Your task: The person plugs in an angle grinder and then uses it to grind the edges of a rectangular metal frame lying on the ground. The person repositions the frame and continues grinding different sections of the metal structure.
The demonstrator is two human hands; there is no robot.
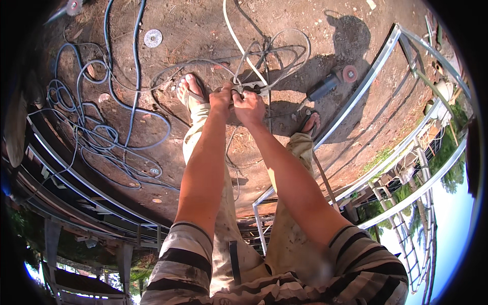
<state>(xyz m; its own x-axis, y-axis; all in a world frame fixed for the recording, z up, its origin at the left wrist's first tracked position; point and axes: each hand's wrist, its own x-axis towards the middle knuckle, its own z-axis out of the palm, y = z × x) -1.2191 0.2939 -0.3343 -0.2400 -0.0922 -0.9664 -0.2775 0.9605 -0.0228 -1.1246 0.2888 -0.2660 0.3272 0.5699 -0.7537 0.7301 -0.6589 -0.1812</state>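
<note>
My left hand (221, 100) and my right hand (249, 108) meet low over the dirt, fingers closed. Between them is a small dark piece that looks like the end of a cable (233, 95); the fingers hide most of it. Right beyond my fingertips lies a pale power strip (258, 86), with a thick cream cord (235, 34) running up from it. Thin grey cable (301, 38) loops loosely around the strip. An angle grinder (324, 88) with a reddish disc lies on the ground to the right, apart from my hands.
Blue hose or cable (136, 66) sprawls in coils on the left. A loose grinding disc (153, 38) lies at the far left, and another disc tool (74, 6) beyond it. A metal frame (356, 90) slants along the right. My sandalled feet (192, 91) straddle the work spot.
</note>
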